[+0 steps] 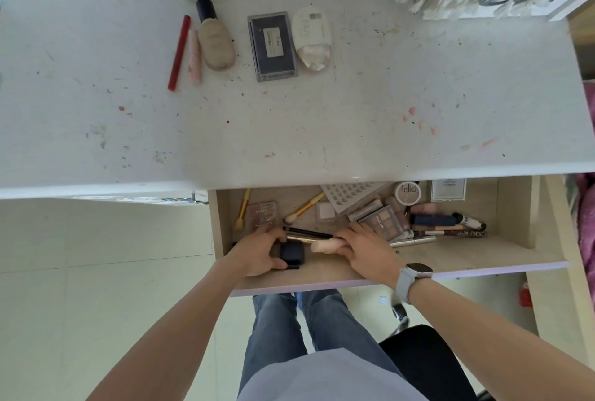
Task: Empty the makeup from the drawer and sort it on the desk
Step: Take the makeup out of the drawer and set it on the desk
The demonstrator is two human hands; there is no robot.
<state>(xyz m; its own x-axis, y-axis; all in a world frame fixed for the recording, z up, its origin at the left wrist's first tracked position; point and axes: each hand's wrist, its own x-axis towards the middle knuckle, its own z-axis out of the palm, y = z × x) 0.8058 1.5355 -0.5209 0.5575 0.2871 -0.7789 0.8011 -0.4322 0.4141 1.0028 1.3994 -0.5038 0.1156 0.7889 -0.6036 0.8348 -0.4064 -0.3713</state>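
In the open drawer (515, 252), my left hand (257, 252) grips a dark compact (291, 252); my right hand (363, 249) grips a peach tube (323, 245).

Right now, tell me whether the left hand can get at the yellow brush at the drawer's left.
Probably yes. The yellow brush lies uncovered just beyond the left hand, but that hand already grips a dark case and must let it go first.

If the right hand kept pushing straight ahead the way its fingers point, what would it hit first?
The right hand, holding a peach tube, points up-left into the drawer. Likely first: the black pencil just past its fingertips, though depth is unclear.
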